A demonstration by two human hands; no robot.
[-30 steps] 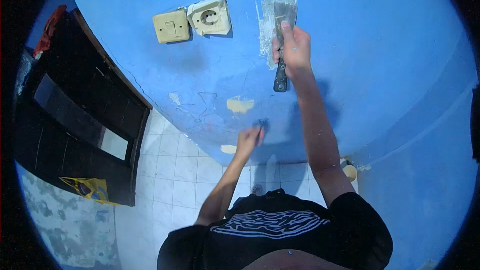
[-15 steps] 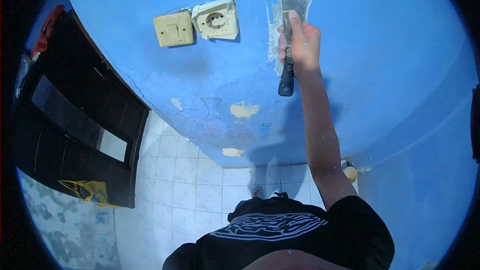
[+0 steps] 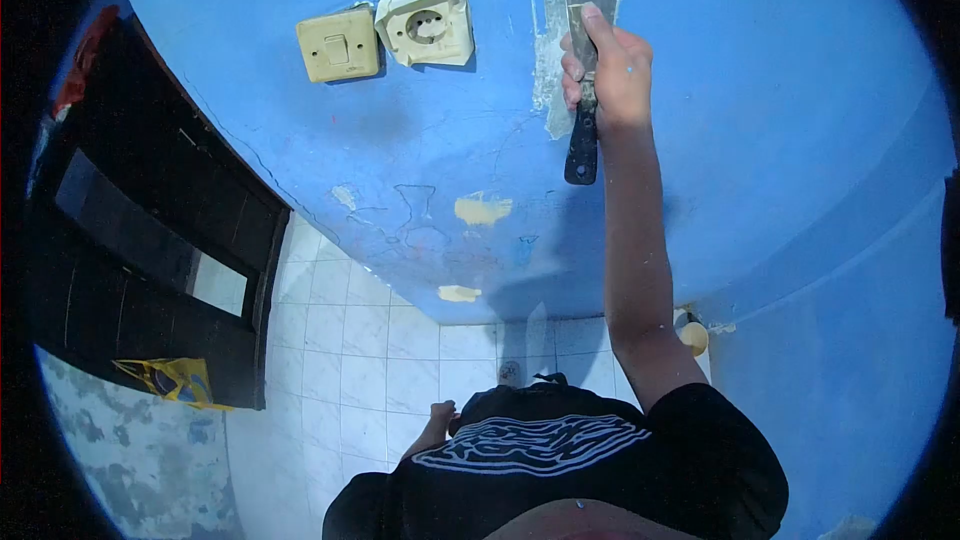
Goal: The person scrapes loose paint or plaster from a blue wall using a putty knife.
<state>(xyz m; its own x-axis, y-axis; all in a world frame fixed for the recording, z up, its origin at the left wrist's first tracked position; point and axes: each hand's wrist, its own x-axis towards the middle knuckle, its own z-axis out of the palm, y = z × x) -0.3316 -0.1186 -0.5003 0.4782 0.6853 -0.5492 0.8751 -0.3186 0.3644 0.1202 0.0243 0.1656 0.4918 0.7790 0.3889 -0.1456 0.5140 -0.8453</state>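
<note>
My right hand [image 3: 622,75] is closed around a putty knife [image 3: 583,130] with a black handle and a flat metal blade, thumb on the blade's face. The blade points up and lies over a rough grey scraped patch [image 3: 553,90] on the blue wall [image 3: 760,120]; the hand hides part of that patch. Down by the black shirt, my left hand [image 3: 443,410] shows only in small part at waist level, and its fingers are too small and hidden to read.
A yellowed light switch [image 3: 338,45] and a loosely covered socket [image 3: 428,26] are on the wall to the left. Below are cream patches [image 3: 484,208]. A dark door [image 3: 150,180] with a yellow bag [image 3: 172,382] stands left, above white floor tiles [image 3: 370,370].
My left hand has come into view beside the shirt. The right hand and putty knife have shifted slightly up and right across the patch. The whole view has tilted slightly.
</note>
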